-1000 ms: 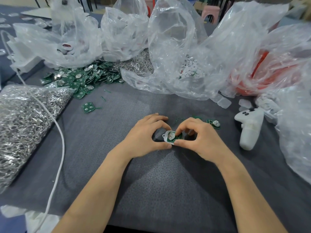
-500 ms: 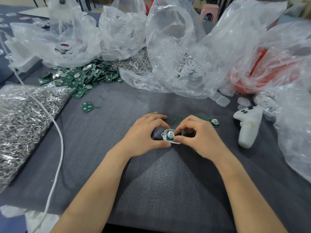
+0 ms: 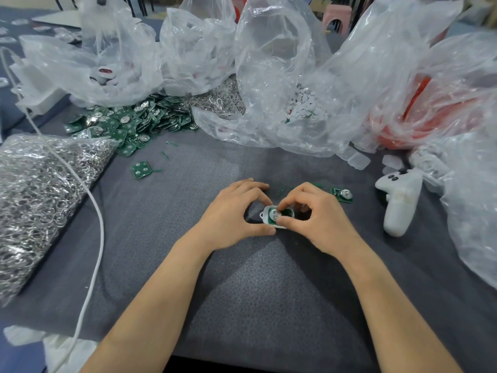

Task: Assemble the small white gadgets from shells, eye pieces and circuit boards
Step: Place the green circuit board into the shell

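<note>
A small white shell (image 3: 266, 214) with a green circuit board (image 3: 278, 214) sitting in it lies on the grey cloth at the middle of the table. My left hand (image 3: 234, 214) holds the shell's left end between curled forefinger and thumb. My right hand (image 3: 314, 215) pinches the board and shell from the right, thumb and forefinger tips on the board. A loose circuit board (image 3: 341, 195) lies just right of my right hand. Another loose board (image 3: 141, 169) lies farther left.
A heap of green boards (image 3: 126, 122) lies at the back left. A bag of metal rings (image 3: 35, 200) and a white cable (image 3: 94, 238) fill the left side. Clear bags (image 3: 282, 76) line the back, one holding white discs (image 3: 305, 105). A white controller (image 3: 398, 203) lies on the right.
Both hands stay on the shell. My right thumb and forefinger have shifted slightly over the board; the shell has barely moved.
</note>
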`<state>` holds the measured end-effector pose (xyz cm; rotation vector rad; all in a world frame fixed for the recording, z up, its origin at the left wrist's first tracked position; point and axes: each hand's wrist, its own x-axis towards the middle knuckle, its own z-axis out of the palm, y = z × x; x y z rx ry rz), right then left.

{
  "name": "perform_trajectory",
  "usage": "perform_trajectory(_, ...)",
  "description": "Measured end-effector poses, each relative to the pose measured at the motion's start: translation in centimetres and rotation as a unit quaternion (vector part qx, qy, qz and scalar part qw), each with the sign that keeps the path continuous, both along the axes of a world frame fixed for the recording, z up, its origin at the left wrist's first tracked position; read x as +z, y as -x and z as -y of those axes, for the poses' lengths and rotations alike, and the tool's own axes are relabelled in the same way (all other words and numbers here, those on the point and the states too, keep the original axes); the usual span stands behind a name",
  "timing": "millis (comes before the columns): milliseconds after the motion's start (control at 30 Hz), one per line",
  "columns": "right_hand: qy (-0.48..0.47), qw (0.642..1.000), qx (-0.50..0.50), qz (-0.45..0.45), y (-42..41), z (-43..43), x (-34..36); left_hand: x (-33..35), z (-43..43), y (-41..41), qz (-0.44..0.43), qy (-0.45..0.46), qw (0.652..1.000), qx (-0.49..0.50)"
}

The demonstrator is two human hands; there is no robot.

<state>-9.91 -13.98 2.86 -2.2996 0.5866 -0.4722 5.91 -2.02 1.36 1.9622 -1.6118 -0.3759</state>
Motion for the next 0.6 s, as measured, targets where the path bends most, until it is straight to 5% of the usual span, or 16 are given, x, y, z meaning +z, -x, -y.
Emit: perform_trajectory(600, -0.052, 0.999, -0.010, 0.001, -0.13, 0.33, -0.40, -0.47, 0.05, -0.10, 0.014, 0.019, 1.000, -0.002)
